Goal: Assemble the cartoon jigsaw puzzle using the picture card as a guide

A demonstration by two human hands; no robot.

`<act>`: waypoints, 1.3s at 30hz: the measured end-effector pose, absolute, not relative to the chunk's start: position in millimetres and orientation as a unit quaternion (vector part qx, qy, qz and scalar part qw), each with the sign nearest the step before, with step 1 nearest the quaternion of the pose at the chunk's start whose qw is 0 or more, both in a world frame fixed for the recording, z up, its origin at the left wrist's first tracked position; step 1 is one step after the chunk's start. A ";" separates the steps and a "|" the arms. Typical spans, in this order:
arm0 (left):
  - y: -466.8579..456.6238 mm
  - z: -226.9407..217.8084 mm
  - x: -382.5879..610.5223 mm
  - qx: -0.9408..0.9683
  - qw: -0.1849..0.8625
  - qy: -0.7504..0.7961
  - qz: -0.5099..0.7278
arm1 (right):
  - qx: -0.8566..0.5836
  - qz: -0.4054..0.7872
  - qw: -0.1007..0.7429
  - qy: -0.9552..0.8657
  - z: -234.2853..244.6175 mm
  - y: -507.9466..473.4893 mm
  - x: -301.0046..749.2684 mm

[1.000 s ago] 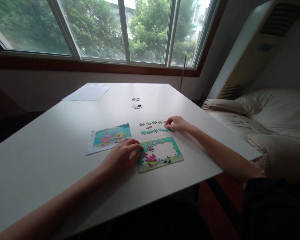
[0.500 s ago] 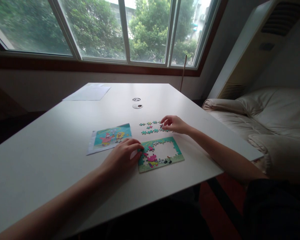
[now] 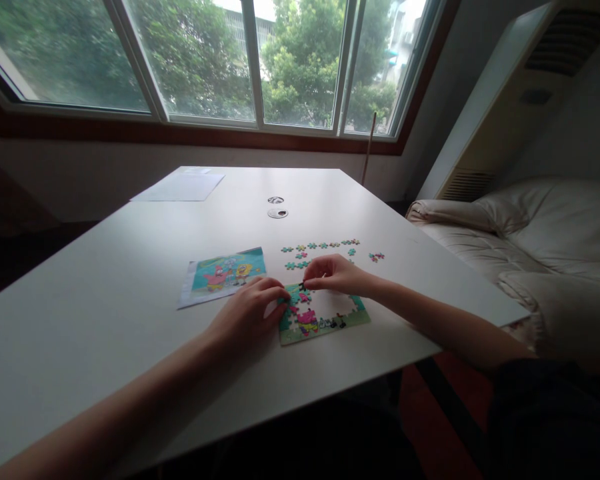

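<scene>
A partly filled jigsaw puzzle (image 3: 325, 327) lies near the table's front edge, its cartoon border joined around a bare white middle. At its left edge, my left hand (image 3: 255, 303) rests with curled fingers and thumb closed on the board's side. Above the puzzle's upper left part, my right hand (image 3: 337, 275) pinches a small dark-looking puzzle piece (image 3: 303, 285) between thumb and fingertips. Behind that hand, loose puzzle pieces (image 3: 312, 246) lie in rows, partly covered by it. To the left sits a picture sheet (image 3: 225, 273) with the same cartoon figures.
The white table (image 3: 105, 300) extends toward the window. A sheet of paper (image 3: 177, 187) lies at its far left, and two round inserts (image 3: 278, 213) are set in the middle. Several joined pieces (image 3: 377, 257) lie right of the rows. A pale sofa (image 3: 460, 233) stands at the right.
My right hand has moved from the loose pieces toward me and left, over the puzzle's upper edge, carrying a piece. My left hand has stayed at the puzzle's left edge.
</scene>
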State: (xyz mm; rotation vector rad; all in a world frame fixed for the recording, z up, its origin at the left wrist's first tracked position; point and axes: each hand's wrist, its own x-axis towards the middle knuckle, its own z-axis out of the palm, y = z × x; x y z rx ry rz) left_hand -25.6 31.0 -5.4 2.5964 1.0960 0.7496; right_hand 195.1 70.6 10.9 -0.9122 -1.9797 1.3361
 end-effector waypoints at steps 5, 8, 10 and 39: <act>30.7 -7.3 -24.3 0.882 0.122 0.370 0.267 | -0.321 0.500 0.287 -0.751 5.6 65.9 190.4; 30.8 -7.7 -22.8 0.875 0.132 0.367 0.288 | -0.327 0.487 0.286 -0.758 5.4 63.0 188.2; 30.5 -6.7 -21.9 0.870 0.140 0.366 0.300 | -0.327 0.479 0.286 -0.762 6.4 60.5 186.6; 31.0 3.7 -21.3 0.797 0.250 0.431 0.341 | -0.330 0.193 0.325 -0.865 6.5 50.9 184.4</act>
